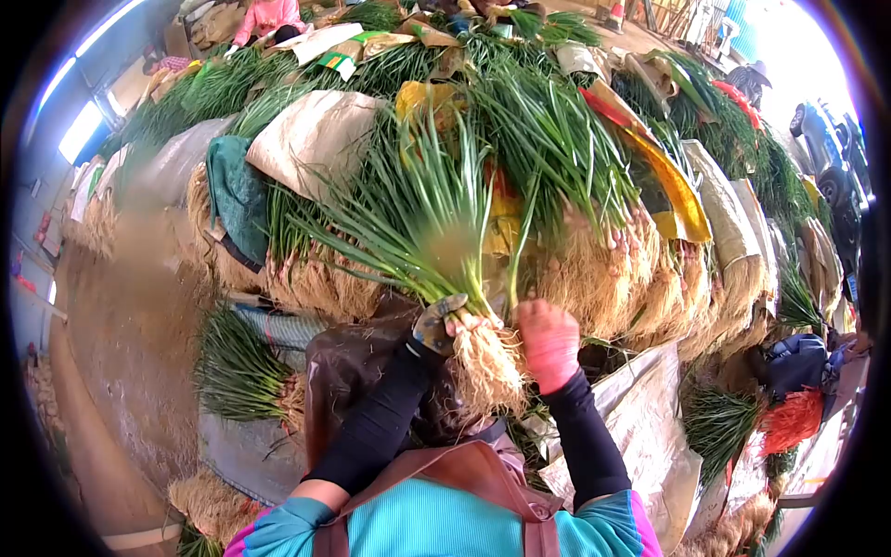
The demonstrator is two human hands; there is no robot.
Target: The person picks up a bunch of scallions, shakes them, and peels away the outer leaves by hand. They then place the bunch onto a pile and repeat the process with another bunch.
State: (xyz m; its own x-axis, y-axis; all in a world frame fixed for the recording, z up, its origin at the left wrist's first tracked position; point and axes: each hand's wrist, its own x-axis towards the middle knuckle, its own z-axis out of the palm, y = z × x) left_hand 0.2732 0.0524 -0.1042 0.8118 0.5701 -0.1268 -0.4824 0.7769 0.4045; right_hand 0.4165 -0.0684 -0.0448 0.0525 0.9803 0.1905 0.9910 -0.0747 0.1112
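Observation:
My left hand [436,325], in a dark patterned glove, is closed round the lower stems of a bunch of spring onions [487,367]. The green leaves fan upward and away, while the pale roots hang over my lap. Close to the right of the bunch, my right hand [548,343], in a pink glove, is closed on a single spring onion stalk [515,269] whose leaves rise above the fist. Its lower end is hidden by the fingers. A brown apron [348,357] covers my knees.
Piled spring onions [594,260] with long roots stand ahead, partly covered by a beige sack [316,139] and a green cloth [238,195]. Another bunch [246,371] lies at left. Plastic sheeting [640,427] is at right. A person in pink [269,19] sits far back.

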